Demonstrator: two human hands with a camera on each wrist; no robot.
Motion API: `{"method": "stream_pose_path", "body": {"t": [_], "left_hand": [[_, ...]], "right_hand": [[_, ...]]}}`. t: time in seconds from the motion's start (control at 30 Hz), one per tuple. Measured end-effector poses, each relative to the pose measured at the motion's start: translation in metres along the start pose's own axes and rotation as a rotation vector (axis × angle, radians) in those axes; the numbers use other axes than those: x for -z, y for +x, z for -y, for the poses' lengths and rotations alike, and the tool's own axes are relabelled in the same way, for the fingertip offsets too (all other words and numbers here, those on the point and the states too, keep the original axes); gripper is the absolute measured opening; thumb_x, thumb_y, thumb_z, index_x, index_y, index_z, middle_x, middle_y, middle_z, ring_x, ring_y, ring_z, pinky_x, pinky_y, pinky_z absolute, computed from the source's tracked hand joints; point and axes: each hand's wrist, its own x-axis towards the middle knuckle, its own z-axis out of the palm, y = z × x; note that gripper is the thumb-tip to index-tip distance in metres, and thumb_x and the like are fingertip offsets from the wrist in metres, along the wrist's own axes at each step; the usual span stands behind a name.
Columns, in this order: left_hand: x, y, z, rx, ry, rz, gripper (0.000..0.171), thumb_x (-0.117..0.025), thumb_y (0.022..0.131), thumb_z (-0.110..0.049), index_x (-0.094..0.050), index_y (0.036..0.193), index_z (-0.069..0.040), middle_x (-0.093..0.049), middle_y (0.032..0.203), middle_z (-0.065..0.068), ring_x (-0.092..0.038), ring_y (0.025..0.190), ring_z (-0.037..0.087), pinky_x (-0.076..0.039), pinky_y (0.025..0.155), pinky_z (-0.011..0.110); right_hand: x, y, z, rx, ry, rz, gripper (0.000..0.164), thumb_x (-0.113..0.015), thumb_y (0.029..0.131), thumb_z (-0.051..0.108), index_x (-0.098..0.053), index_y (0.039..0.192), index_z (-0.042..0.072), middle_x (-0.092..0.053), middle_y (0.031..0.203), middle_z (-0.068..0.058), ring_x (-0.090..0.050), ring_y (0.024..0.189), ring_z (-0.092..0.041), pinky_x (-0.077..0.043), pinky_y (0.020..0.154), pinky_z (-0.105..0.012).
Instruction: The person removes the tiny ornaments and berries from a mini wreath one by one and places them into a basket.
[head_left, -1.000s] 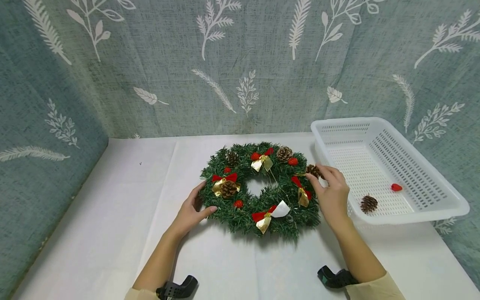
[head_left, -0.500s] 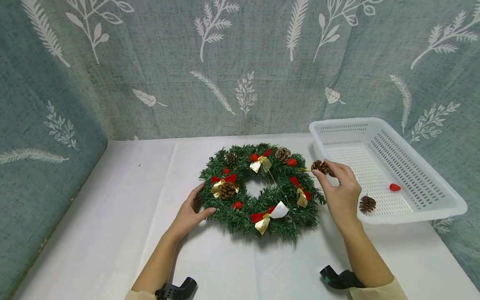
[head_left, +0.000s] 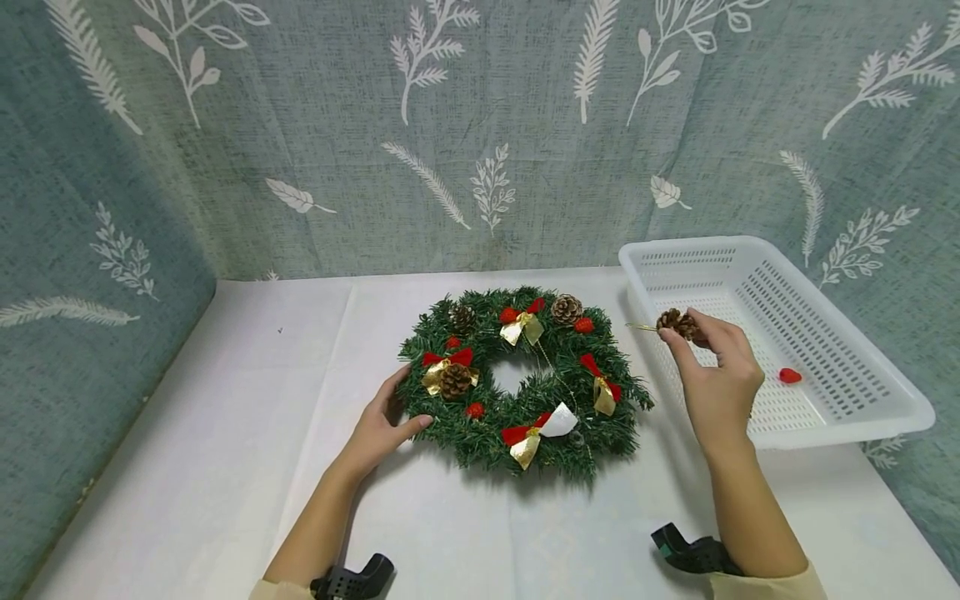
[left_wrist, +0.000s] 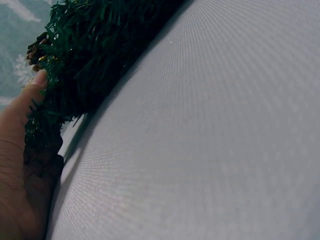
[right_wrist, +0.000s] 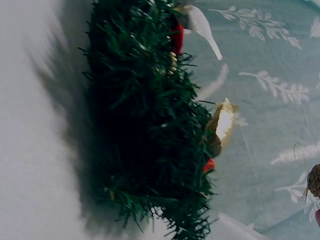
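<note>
A green wreath [head_left: 450, 425] lies flat on the white-covered table, dressed with red-and-gold bows, red berries and several pine cones. My left hand [head_left: 382, 427] holds its left side, thumb on top and fingers around the outer edge; the left wrist view shows the thumb [left_wrist: 39, 80] against the green tinsel. Between the thumb and fingers of my right hand [head_left: 722, 375] is a brown pine cone [head_left: 677, 323] with a thin gold wire pointing left. It is raised over the basket's left side. In the right wrist view this pine cone [right_wrist: 314, 181] shows at the right edge.
A white plastic basket [head_left: 892, 417] with slotted walls stands at the table's right. Inside lies a red berry [head_left: 789, 376]; a second pine cone there is almost wholly hidden behind my right hand. A patterned green cloth [head_left: 450, 125] hangs behind the table.
My right hand has carried the pine cone from the wreath's right edge rightwards and slightly up, over the basket's side. The left hand and the wreath have stayed put.
</note>
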Motion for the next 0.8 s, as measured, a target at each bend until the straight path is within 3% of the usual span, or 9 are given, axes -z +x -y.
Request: {"method": "stream_pose_path", "body": {"t": [0.4, 0.6, 0.8], "left_hand": [[0.001, -0.001, -0.002, -0.002, -0.009, 0.008, 0.08, -0.068, 0.088, -0.014, -0.019, 0.152, -0.016, -0.015, 0.157, 0.013, -0.018, 0.142, 0.039, -0.019, 0.115, 0.053], [0.001, -0.001, 0.0, -0.001, -0.01, 0.008, 0.08, -0.068, 0.088, -0.014, -0.019, 0.152, -0.016, -0.014, 0.157, 0.013, -0.018, 0.141, 0.041, -0.019, 0.115, 0.053], [0.0, 0.0, 0.001, -0.008, -0.011, 0.01, 0.081, -0.068, 0.088, -0.013, -0.019, 0.152, -0.017, -0.013, 0.158, 0.013, -0.017, 0.141, 0.04, -0.018, 0.115, 0.053]], "right_hand": [[0.018, 0.016, -0.011, -0.075, -0.031, -0.108, 0.035, -0.079, 0.071, -0.005, -0.071, 0.105, -0.003, -0.067, 0.095, -0.001, -0.055, 0.081, 0.014, -0.044, 0.077, -0.007], [0.029, 0.023, -0.017, -0.138, -0.056, -0.144, 0.032, -0.077, 0.076, 0.0, -0.07, 0.107, -0.003, -0.059, 0.091, 0.023, -0.054, 0.081, 0.013, -0.044, 0.076, -0.008], [0.044, 0.028, -0.026, -0.199, -0.073, -0.189, 0.033, -0.077, 0.079, 0.012, -0.071, 0.111, 0.005, -0.057, 0.092, 0.025, -0.056, 0.082, 0.011, -0.045, 0.078, -0.009]]}}
